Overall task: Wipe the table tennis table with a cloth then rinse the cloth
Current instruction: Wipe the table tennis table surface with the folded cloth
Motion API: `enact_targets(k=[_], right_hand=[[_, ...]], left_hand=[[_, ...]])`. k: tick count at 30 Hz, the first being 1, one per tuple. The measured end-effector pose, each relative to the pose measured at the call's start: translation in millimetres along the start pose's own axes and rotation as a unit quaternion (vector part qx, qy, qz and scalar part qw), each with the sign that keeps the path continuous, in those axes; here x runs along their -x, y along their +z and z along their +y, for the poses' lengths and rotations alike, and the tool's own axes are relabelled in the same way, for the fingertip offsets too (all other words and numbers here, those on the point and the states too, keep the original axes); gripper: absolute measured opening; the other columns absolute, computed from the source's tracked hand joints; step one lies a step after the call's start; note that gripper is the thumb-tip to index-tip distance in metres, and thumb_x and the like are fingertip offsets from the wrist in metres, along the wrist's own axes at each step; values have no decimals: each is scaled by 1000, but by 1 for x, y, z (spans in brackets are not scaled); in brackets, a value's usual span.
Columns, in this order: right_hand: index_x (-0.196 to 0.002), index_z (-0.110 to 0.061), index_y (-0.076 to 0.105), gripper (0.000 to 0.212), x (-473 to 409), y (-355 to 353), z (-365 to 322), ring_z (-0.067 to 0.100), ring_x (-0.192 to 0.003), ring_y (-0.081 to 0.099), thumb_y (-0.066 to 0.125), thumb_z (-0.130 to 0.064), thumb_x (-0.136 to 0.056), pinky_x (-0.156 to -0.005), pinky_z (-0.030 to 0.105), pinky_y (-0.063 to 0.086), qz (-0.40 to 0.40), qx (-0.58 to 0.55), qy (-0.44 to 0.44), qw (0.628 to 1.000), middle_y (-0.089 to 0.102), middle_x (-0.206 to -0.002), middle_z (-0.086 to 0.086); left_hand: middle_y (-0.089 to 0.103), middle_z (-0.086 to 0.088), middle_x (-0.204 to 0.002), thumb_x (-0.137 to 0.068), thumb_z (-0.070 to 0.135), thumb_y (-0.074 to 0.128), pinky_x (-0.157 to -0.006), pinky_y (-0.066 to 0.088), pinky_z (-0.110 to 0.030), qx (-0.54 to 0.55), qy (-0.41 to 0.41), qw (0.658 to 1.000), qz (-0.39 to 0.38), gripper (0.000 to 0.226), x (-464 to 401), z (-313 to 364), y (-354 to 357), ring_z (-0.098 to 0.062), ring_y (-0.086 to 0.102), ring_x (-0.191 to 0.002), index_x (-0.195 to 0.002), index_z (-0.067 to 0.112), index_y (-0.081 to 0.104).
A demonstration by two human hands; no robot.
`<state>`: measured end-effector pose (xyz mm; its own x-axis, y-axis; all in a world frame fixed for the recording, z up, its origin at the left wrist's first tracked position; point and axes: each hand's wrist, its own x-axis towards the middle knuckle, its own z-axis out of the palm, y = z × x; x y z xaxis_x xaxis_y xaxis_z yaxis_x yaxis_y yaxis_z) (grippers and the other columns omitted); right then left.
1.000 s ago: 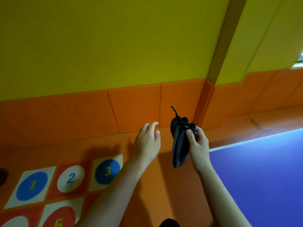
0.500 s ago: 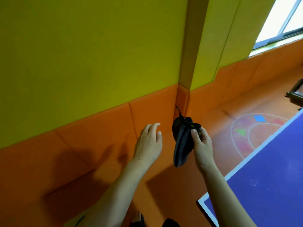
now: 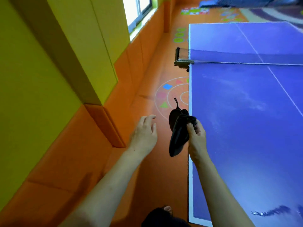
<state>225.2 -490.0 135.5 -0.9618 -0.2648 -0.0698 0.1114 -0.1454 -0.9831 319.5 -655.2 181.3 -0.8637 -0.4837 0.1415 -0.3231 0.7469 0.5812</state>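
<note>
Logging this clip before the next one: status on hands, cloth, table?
Right hand pinching dark cloth beside table edge, not touching it. Left hand open, empty. Net up; nothing in the way.

Your single head-worn camera looks forward and down along the table's [image 3: 246,128] left edge, close above both forearms, toward the net [image 3: 213,58].

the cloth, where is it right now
In the head view the dark cloth hangs from the right hand, just off the blue table's left edge, above the orange floor.
</note>
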Motion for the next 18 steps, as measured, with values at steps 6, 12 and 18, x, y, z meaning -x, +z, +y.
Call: enact_targets(k=[6, 12, 18], right_hand=[[-117, -9, 67, 15, -65, -33, 8, 7, -93, 68, 58, -16, -108, -84, 25, 51, 127, -23, -5, 992, 75, -97, -10], [-113, -11, 69, 15, -67, -78, 12, 9, -91, 66, 56, -18, -109, -82, 22, 51, 272, -26, 8, 962, 71, -95, -8], [-118, -5, 66, 22, -41, -91, 32, 12, -97, 66, 60, -22, -107, -92, 30, 50, 438, -69, -2, 896, 71, -103, 0]], left_hand=[[56, -4, -128, -99, 17, 49, -102, 44, -39, 19, 95, 991, -97, 35, -85, 24, 70, -26, 54, -119, -134, 18, 55], [51, -2, -136, -103, 21, 43, -103, 38, -36, 47, 197, 952, -228, 38, -135, 61, 133, -22, 46, -128, -140, 18, 50], [45, 0, -143, -105, 26, 39, -102, 41, -40, 45, 328, 865, -376, 37, -163, 94, 201, -21, 45, -130, -141, 21, 47]])
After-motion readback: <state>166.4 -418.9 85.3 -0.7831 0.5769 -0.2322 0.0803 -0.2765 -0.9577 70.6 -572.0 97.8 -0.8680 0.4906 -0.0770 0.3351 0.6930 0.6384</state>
